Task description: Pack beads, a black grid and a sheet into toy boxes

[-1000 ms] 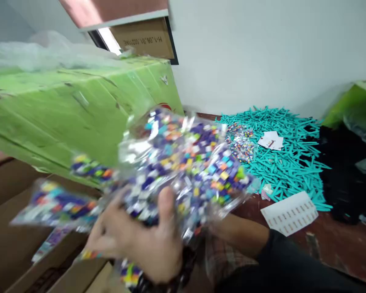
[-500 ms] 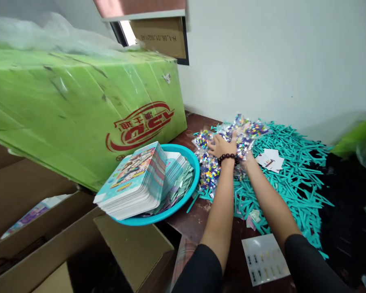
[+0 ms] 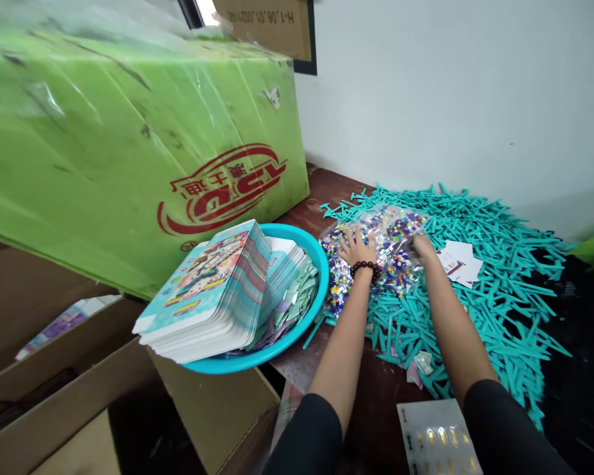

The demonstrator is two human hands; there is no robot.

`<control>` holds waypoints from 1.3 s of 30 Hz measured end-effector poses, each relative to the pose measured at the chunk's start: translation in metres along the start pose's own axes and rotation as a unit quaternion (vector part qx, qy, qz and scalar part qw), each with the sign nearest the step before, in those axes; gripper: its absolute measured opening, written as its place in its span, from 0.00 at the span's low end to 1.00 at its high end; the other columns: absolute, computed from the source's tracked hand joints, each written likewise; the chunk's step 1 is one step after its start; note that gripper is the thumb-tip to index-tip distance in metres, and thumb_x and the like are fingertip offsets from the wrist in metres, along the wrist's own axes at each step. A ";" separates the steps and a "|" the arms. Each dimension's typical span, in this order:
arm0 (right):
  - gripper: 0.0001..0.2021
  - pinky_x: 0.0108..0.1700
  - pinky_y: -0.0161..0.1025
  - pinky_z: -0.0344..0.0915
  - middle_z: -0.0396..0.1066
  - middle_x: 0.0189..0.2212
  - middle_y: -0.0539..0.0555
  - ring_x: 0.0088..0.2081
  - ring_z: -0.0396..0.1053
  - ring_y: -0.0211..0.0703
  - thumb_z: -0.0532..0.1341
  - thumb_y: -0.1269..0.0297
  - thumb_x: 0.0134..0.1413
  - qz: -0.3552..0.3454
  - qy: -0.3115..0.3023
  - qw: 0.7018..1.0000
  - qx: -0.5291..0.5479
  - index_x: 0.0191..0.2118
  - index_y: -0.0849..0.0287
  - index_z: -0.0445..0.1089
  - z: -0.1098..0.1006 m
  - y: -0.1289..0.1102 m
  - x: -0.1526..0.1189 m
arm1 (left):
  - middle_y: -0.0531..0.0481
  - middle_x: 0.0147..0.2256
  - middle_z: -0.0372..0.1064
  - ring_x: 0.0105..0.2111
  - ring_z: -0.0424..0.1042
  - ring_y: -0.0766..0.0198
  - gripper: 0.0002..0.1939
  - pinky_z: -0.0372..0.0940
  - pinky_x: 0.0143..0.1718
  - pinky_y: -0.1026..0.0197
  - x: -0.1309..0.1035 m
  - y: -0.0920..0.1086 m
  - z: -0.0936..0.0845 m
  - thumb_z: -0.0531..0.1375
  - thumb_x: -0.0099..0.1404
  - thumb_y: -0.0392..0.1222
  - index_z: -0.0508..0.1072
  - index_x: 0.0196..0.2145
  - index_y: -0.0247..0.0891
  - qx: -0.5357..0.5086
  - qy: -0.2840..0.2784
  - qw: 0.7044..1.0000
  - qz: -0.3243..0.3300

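Clear plastic bags of small multicoloured beads (image 3: 340, 280) lie in a pile on the table. My left hand (image 3: 359, 254), with a dark beaded bracelet at its wrist, rests on the bags with its fingers spread. At the pile's right side, my right hand (image 3: 424, 248) has its fingers curled around the edge of a bead bag (image 3: 398, 254); its fingertips are partly hidden. Around and under the bags spreads a large heap of turquoise plastic sticks (image 3: 495, 297). Several small white cards (image 3: 459, 264) lie on the sticks, right of my right hand.
To the left, a turquoise basin (image 3: 321, 277) holds a stack of printed booklets (image 3: 202, 290) and small packets (image 3: 292, 307). Behind it stands a big green box (image 3: 103, 152). Open cardboard boxes (image 3: 74, 389) are at lower left. A sticker sheet (image 3: 438, 435) lies near the table's front.
My right hand has come out from beside my left wrist to the right edge of the bags. The bead bags now lie flatter. The view has shifted slightly.
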State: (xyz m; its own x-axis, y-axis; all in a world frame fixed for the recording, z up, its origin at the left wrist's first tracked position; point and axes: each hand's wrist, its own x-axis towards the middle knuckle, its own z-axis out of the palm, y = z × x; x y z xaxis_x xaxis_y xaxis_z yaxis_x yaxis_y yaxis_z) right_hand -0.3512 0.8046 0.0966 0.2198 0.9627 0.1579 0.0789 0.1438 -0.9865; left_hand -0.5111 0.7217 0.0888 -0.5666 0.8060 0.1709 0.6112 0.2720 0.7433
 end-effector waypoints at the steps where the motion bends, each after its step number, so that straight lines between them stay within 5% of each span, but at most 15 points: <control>1: 0.14 0.35 0.45 0.69 0.71 0.28 0.59 0.31 0.70 0.44 0.52 0.60 0.59 0.008 0.027 1.000 -0.013 0.33 0.64 0.70 -0.006 -0.003 0.003 | 0.51 0.72 0.47 0.71 0.45 0.48 0.29 0.46 0.69 0.41 -0.002 -0.001 0.002 0.45 0.75 0.57 0.60 0.69 0.49 0.007 0.007 0.999 0.034; 3: 0.20 0.45 0.48 0.70 0.73 0.42 0.64 0.42 0.72 0.47 0.48 0.56 0.62 -0.020 0.093 0.995 -0.038 0.45 0.65 0.70 -0.016 -0.015 0.006 | 0.53 0.70 0.53 0.70 0.49 0.55 0.25 0.48 0.69 0.48 -0.007 -0.003 0.005 0.44 0.76 0.48 0.66 0.66 0.48 0.016 0.002 0.994 0.104; 5: 0.25 0.57 0.51 0.65 0.69 0.55 0.64 0.55 0.68 0.50 0.48 0.50 0.64 -0.119 0.105 0.981 -0.112 0.56 0.61 0.66 -0.019 -0.029 0.006 | 0.53 0.69 0.56 0.70 0.51 0.57 0.25 0.48 0.70 0.50 -0.014 -0.003 0.008 0.44 0.76 0.44 0.68 0.65 0.47 0.026 -0.010 0.987 0.157; 8: 0.31 0.67 0.64 0.51 0.62 0.66 0.63 0.67 0.57 0.60 0.54 0.41 0.61 -0.214 -0.033 0.906 -0.363 0.63 0.55 0.65 -0.014 -0.046 0.002 | 0.51 0.70 0.53 0.72 0.46 0.52 0.26 0.46 0.71 0.45 -0.027 -0.006 0.015 0.47 0.75 0.46 0.66 0.67 0.45 0.046 0.009 0.979 0.199; 11: 0.36 0.65 0.76 0.46 0.55 0.71 0.62 0.68 0.54 0.73 0.56 0.36 0.59 -0.121 -0.185 0.785 -0.579 0.68 0.49 0.62 -0.010 -0.043 -0.001 | 0.46 0.71 0.51 0.72 0.43 0.46 0.28 0.44 0.71 0.41 -0.041 -0.014 0.024 0.49 0.75 0.51 0.63 0.69 0.44 0.058 0.046 0.969 0.237; 13: 0.38 0.64 0.77 0.48 0.49 0.73 0.63 0.68 0.54 0.75 0.53 0.38 0.61 -0.083 -0.227 0.743 -0.624 0.72 0.49 0.53 -0.010 -0.027 -0.002 | 0.43 0.71 0.50 0.73 0.41 0.44 0.31 0.42 0.71 0.39 -0.051 -0.022 0.032 0.50 0.74 0.54 0.60 0.70 0.44 0.064 0.061 0.959 0.271; 20: 0.33 0.66 0.74 0.49 0.42 0.75 0.53 0.74 0.38 0.65 0.47 0.55 0.66 -0.164 -0.168 0.792 -0.564 0.75 0.44 0.41 -0.019 0.031 -0.011 | 0.36 0.73 0.41 0.73 0.37 0.41 0.41 0.39 0.71 0.36 -0.070 -0.032 0.054 0.56 0.70 0.60 0.51 0.73 0.41 0.082 0.059 0.938 0.332; 24: 0.32 0.65 0.79 0.44 0.49 0.73 0.56 0.73 0.43 0.67 0.50 0.56 0.64 -0.176 -0.149 0.817 -0.528 0.73 0.46 0.51 -0.023 0.024 -0.015 | 0.32 0.73 0.38 0.73 0.36 0.42 0.45 0.39 0.71 0.38 -0.073 -0.032 0.041 0.55 0.69 0.63 0.49 0.73 0.35 0.078 0.049 0.943 0.319; 28: 0.29 0.69 0.72 0.41 0.54 0.71 0.57 0.72 0.47 0.61 0.47 0.52 0.67 -0.249 -0.093 0.859 -0.438 0.70 0.50 0.58 -0.023 0.012 -0.030 | 0.33 0.73 0.37 0.73 0.34 0.41 0.46 0.36 0.71 0.36 -0.090 -0.053 0.017 0.56 0.67 0.67 0.50 0.73 0.40 0.088 0.052 0.917 0.386; 34: 0.31 0.68 0.75 0.39 0.50 0.73 0.58 0.71 0.50 0.63 0.48 0.46 0.67 -0.223 -0.190 0.819 -0.492 0.71 0.49 0.56 -0.007 0.018 -0.058 | 0.34 0.73 0.40 0.73 0.38 0.36 0.44 0.38 0.69 0.33 -0.107 -0.091 0.019 0.54 0.69 0.65 0.51 0.73 0.39 0.148 -0.013 0.903 0.403; 39: 0.29 0.67 0.78 0.34 0.53 0.72 0.57 0.72 0.47 0.64 0.48 0.46 0.67 -0.215 -0.193 0.821 -0.492 0.69 0.47 0.59 -0.004 0.015 -0.062 | 0.33 0.73 0.38 0.73 0.37 0.36 0.44 0.38 0.70 0.33 -0.102 -0.092 0.024 0.56 0.69 0.62 0.50 0.73 0.37 0.147 -0.017 0.904 0.401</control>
State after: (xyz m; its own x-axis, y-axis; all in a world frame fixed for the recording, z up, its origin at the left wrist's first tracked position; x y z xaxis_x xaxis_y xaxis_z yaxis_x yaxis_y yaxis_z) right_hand -0.3594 0.7458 0.0717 -0.3442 0.8995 0.2690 0.8576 0.4178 -0.3000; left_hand -0.4966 0.6270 -0.0128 0.1380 0.8209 0.5542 0.9412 -0.2829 0.1847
